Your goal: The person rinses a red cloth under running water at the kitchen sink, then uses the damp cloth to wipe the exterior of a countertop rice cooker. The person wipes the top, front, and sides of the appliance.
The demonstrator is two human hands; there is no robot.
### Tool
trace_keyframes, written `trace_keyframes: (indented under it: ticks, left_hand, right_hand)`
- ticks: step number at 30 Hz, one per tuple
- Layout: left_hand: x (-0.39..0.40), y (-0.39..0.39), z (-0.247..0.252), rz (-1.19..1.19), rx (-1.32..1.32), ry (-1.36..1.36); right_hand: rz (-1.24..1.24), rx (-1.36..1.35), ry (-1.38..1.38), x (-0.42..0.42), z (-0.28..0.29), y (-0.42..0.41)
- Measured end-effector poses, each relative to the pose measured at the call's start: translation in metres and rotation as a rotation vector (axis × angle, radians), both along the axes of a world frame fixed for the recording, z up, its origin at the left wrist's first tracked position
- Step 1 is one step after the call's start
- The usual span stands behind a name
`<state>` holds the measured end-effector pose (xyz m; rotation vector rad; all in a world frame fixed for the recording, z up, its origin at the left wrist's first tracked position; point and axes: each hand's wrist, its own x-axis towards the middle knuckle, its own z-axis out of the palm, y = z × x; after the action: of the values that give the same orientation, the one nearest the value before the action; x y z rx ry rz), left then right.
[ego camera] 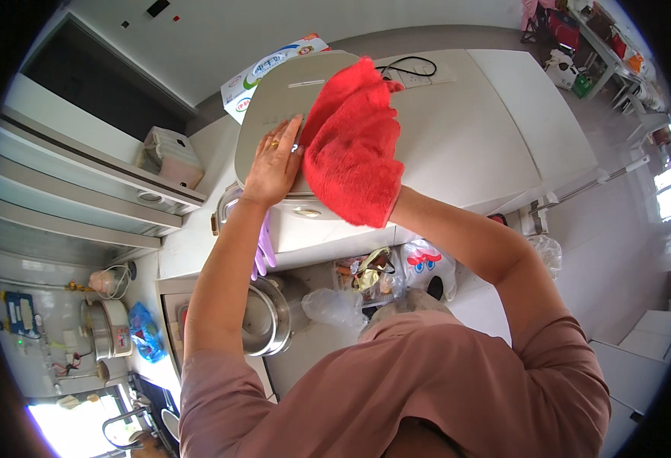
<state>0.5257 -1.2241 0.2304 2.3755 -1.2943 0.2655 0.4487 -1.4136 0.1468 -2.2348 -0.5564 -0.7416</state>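
My left hand (275, 160) rests palm down on the grey-beige lid (269, 106) of a kitchen appliance, a ring on one finger. It holds nothing. A red terry cloth (352, 143) wraps my right hand, whose fingers are hidden inside it. I see only the right wrist and forearm (438, 214) coming out of the cloth's lower edge. The cloth lies against the right side of the lid and covers part of it. Below the lid, the appliance's front (307, 212) shows a small oval button or latch.
A milk carton box (272, 68) stands behind the appliance. A black cable (421, 66) lies by a socket panel (415, 77) on the white counter (456, 131). Purple rubber gloves (263, 246) hang over the front edge. Metal pots (267, 320) and plastic bags (427, 263) sit below.
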Motion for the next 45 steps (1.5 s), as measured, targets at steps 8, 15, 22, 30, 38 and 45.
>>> trace_keyframes:
  ticks: [8, 15, 22, 30, 38, 45]
  left_hand:
    - [0.009, 0.007, -0.005, -0.060, -0.194, 0.165]
    - [0.007, 0.011, -0.004, 0.005, -0.441, 0.429]
    - [0.005, 0.006, 0.000, -0.092, -0.369, 0.242]
    - [0.007, 0.015, 0.001, -0.128, -0.281, 0.182]
    - [0.007, 0.013, 0.000, -0.083, -0.215, 0.078]
    - [0.002, 0.012, -0.001, -0.042, -0.437, 0.037]
  right_hand:
    - [-0.242, -0.257, 0.051, 0.037, 0.054, -0.031]
    - [-0.541, -0.415, 0.148, 0.054, 0.097, -0.043]
    - [-0.432, -0.249, -0.176, 0.027, 0.020, 0.039]
    - [-0.450, -0.363, -0.221, 0.055, 0.060, 0.034]
    - [-0.521, -0.219, 0.227, 0.085, 0.109, -0.029]
    - [-0.450, -0.170, -0.180, 0.084, 0.029, 0.035]
